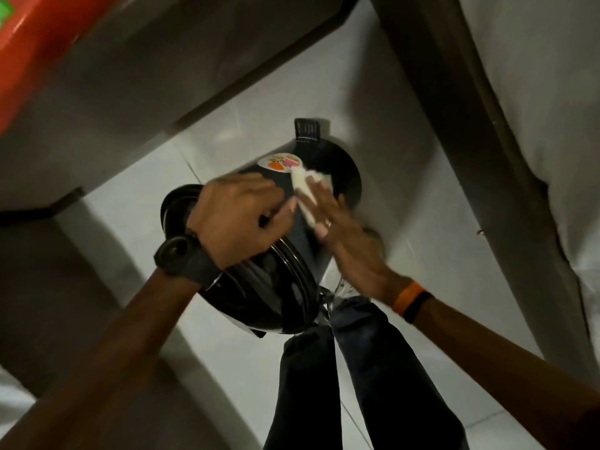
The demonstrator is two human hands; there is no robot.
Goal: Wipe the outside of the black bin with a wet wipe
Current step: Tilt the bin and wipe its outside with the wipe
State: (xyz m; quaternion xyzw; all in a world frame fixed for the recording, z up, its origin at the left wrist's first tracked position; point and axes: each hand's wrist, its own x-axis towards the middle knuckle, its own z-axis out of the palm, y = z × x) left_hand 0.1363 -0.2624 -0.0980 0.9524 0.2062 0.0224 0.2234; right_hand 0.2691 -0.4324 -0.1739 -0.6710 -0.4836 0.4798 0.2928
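A black pedal bin (337, 170) stands on the pale floor in front of my legs, tilted away from me, its pedal at the far end and a round colourful sticker (281, 162) on its side. My left hand (237, 219), with a black watch on the wrist, grips the bin near its lidded top rim. My right hand (337, 222), fingers spread flat, presses a white wet wipe (306, 186) against the bin's side just below the sticker. Part of the wipe is hidden under my fingers.
A grey wall corner with a dark skirting board (259, 76) runs along the left and far side. An orange object (29, 50) sits at the top left. A pale curtain or sheet (535, 125) hangs at the right. My legs in dark trousers (341, 384) stand behind the bin.
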